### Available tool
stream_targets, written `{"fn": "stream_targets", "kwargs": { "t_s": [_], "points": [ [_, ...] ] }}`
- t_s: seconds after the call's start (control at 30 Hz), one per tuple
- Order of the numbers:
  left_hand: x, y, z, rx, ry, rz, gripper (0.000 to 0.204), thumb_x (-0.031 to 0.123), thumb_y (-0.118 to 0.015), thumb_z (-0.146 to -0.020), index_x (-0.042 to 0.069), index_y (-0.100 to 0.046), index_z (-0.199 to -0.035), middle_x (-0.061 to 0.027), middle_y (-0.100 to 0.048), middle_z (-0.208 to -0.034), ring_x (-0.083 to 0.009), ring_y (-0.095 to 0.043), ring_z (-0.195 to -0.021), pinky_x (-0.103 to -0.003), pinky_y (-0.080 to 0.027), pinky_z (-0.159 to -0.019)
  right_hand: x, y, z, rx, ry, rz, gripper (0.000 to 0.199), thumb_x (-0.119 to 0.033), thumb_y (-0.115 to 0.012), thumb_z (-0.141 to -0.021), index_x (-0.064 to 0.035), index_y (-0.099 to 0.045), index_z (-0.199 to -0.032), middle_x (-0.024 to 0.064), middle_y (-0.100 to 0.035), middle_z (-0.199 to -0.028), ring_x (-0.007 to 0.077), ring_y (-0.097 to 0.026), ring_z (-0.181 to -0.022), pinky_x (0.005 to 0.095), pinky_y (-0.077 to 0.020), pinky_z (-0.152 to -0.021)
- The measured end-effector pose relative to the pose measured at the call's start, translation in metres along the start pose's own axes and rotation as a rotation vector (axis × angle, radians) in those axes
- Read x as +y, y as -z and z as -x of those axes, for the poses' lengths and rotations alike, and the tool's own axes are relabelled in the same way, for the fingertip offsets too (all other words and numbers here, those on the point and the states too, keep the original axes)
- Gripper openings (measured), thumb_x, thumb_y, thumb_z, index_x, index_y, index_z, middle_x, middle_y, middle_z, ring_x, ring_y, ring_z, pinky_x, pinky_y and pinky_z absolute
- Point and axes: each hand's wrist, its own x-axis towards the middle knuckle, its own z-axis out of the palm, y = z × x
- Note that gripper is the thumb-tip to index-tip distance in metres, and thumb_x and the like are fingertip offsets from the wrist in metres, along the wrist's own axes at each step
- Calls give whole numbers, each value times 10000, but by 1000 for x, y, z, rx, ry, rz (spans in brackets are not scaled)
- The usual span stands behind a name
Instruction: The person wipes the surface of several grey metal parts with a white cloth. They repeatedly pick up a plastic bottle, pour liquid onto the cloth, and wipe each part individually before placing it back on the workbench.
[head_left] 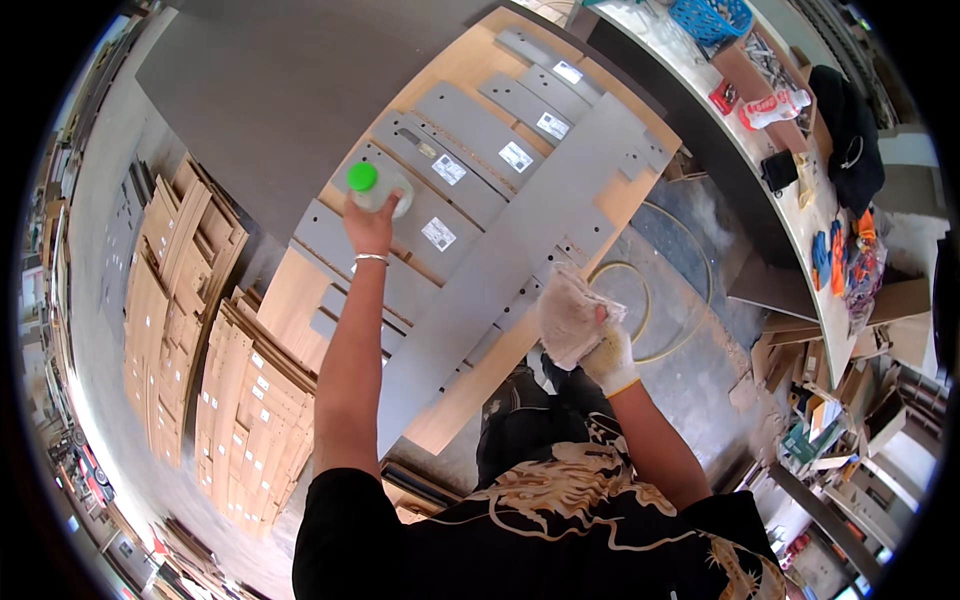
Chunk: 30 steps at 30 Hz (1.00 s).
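My bare left hand, with a pale band at the wrist, is wrapped round a clear bottle with a green cap. The bottle is above grey panels at the left side of the work surface. In a white glove, my right hand grips a fluffy beige cloth near the surface's right edge. Several grey panels with drilled holes and white labels lie side by side on a wood-toned board. A long grey panel lies diagonally across them.
Stacks of wood-coloured panels stand at the left. A large dark sheet lies beyond. On the right, a curved-looking bench carries a blue basket, a cardboard box, a bottle and tools. A yellowish hose loops over the floor.
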Motion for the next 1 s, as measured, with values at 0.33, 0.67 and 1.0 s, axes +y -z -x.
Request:
{"fn": "stream_targets", "kwargs": {
  "t_s": [0.33, 0.67, 1.0],
  "points": [
    [-55, 31, 162, -240, -241, -565, 536, 189, -673, -979, 19, -544, -1470, -213, -510, -1561, -427, -427, -1464, -541, -296, -1239, -84, 10, -86, 481, 659, 1307, 275, -128, -697, -1000, -69, -720, -1267, 107, -728, -1283, 167, -659, -1117, 316, -512, -986],
    [-58, 57, 219, -445, -371, -901, 561, 256, -430, -1056, 41, -466, -1574, -215, -331, -1707, -420, -265, -1594, -566, -177, -1302, 58, -30, -98, -523, 169, 2338, 588, -260, -603, -908, -103, -574, -1474, 152, -480, -1577, 363, -420, -1463, 561, -328, -1207],
    [-58, 55, 220, -419, -403, -927, 547, 262, -391, -1078, 17, -483, -1558, -218, -353, -1698, -423, -280, -1589, -549, -191, -1303, -11, -20, -129, 11, 690, 2441, 568, -237, -592, -956, -126, -540, -1510, 79, -578, -1504, 330, -385, -1523, 571, -218, -1279]
  ]
}}
